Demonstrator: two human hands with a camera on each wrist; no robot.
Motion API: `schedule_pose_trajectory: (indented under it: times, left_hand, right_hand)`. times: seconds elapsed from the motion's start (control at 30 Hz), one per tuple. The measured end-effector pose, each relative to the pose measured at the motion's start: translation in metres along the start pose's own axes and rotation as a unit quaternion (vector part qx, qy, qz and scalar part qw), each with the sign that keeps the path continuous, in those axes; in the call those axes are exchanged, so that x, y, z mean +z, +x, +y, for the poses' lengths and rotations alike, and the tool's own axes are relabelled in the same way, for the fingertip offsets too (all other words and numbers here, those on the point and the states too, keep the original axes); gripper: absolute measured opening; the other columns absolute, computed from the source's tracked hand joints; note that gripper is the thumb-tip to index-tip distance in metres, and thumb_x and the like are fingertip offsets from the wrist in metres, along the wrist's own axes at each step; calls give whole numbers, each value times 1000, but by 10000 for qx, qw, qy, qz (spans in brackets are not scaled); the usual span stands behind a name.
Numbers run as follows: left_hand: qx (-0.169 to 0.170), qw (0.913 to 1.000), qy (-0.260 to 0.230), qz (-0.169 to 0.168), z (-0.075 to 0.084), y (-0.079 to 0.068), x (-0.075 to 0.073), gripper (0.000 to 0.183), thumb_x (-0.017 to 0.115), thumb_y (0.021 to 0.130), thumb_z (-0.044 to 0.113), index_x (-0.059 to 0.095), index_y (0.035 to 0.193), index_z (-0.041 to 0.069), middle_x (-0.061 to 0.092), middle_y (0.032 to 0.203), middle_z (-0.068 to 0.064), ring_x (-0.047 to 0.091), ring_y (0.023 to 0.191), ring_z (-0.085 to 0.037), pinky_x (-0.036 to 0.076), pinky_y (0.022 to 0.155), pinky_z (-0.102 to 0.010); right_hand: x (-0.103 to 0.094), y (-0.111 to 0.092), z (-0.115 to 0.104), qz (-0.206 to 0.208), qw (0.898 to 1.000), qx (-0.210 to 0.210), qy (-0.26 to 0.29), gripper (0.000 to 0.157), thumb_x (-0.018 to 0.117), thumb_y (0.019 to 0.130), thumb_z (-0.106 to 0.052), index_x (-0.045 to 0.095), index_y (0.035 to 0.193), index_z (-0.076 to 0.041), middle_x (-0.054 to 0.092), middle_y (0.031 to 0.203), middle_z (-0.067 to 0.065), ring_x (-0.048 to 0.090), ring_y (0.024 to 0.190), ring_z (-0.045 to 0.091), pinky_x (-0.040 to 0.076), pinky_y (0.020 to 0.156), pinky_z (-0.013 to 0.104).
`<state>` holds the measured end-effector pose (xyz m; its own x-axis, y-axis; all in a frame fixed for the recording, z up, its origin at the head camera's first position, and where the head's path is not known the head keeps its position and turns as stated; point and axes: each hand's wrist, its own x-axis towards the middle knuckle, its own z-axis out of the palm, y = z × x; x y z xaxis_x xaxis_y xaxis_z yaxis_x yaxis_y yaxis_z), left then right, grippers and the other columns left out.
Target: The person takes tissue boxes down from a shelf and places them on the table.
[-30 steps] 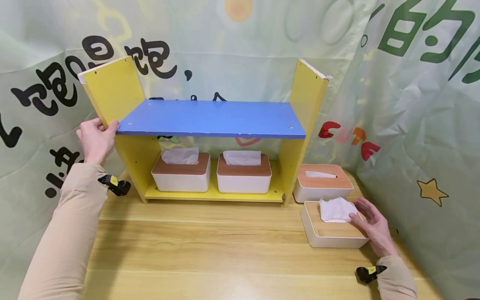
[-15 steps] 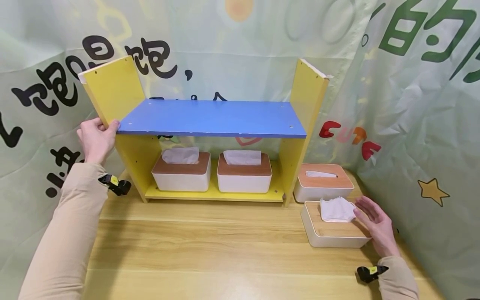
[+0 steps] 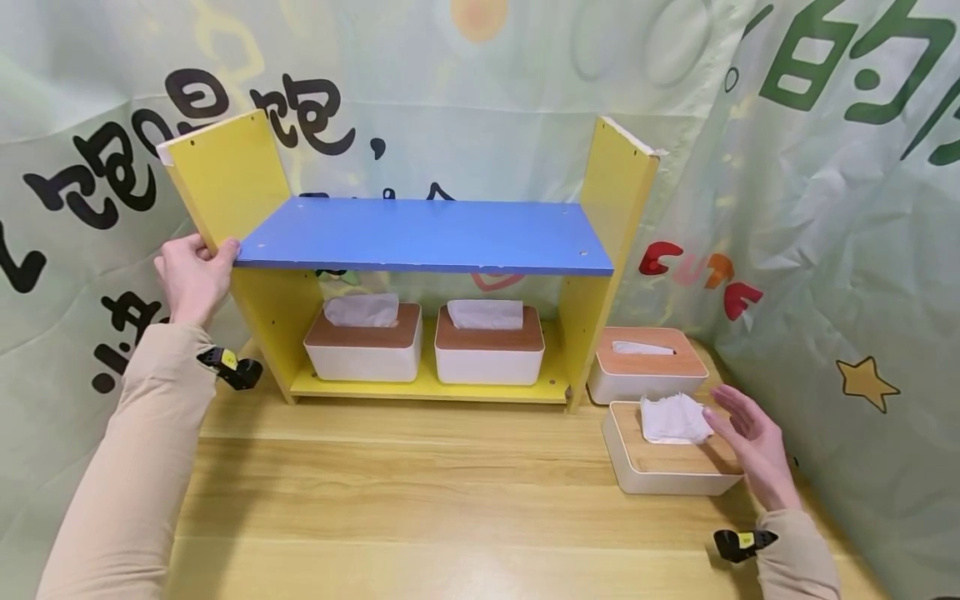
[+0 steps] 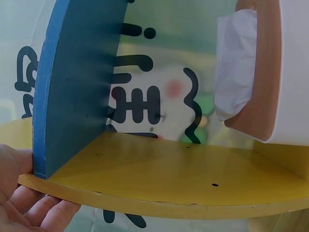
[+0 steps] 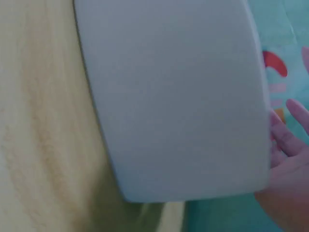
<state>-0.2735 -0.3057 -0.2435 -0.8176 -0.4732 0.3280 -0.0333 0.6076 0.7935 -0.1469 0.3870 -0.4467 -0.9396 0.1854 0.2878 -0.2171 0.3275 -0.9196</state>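
Observation:
My left hand (image 3: 195,279) grips the left yellow side panel of a small shelf unit (image 3: 450,237), thumb at the front corner of the blue board and fingers behind the panel's edge, as the left wrist view also shows. Two white tissue boxes with brown wooden lids, the left one (image 3: 363,354) and the right one (image 3: 489,367), stand on its lower board. Over the right end of a front tissue box (image 3: 663,482), my right hand (image 3: 757,454) hovers with relaxed fingers, thumb near the white tissue (image 3: 675,419). The box's side fills much of the right wrist view.
Behind the front box stands another tissue box (image 3: 648,383), close to the shelf's right panel. The wooden table (image 3: 420,492) runs along the front. Printed cloth (image 3: 450,75) hangs behind and at both sides, near the left hand and the right forearm.
My right hand has drawn slightly up and to the right, its fingers a little more extended. The left hand, shelf and boxes stay where they were.

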Motion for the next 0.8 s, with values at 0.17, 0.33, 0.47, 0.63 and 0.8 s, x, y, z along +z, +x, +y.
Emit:
schedule_pose_trajectory:
  times: [0.17, 0.33, 0.47, 0.63, 0.8]
  left_hand:
    - [10, 10000, 26, 19, -2, 1, -1, 52, 58, 96, 43, 67, 129, 4, 36, 47, 44, 35, 97, 0, 32, 91, -24]
    - [-7, 10000, 32, 7, -2, 1, -1, 52, 58, 96, 43, 66, 131, 5, 35, 47, 45, 37, 100, -3, 32, 92, -24]
    - [-6, 10000, 31, 11, -2, 0, 0, 51, 58, 97, 42, 66, 131, 5, 35, 46, 46, 39, 105, -8, 33, 98, -29]
    - [-3, 10000, -3, 1, 0, 0, 0, 50, 58, 97, 40, 66, 131, 4, 35, 46, 45, 38, 108, -12, 32, 107, -38]
    - [-13, 10000, -31, -20, 1, -1, 0, 50, 58, 97, 40, 67, 130, 3, 36, 45, 44, 33, 100, -5, 30, 110, -41]
  right_hand:
    - [11, 3, -19, 177, 9947, -321, -959, 55, 61, 100, -18, 43, 150, -3, 49, 128, -32, 40, 121, -21, 25, 105, -4]
    - [27, 8, -33, 246, 9897, -649, -1251, 54, 65, 98, -14, 46, 145, 5, 47, 125, -37, 36, 122, -23, 24, 101, -5]
    - [38, 7, -41, 155, 9896, -743, -1220, 53, 66, 96, -12, 48, 143, 6, 48, 125, -36, 35, 123, -23, 25, 100, -5]
    - [52, 4, -51, 15, 9903, -870, -1086, 51, 66, 96, -11, 49, 141, 6, 49, 126, -32, 38, 122, -21, 27, 102, -3]
    - [67, 2, -61, -222, 9928, -1057, -512, 50, 64, 97, -5, 47, 141, 11, 54, 127, -30, 48, 122, -15, 35, 103, 2]
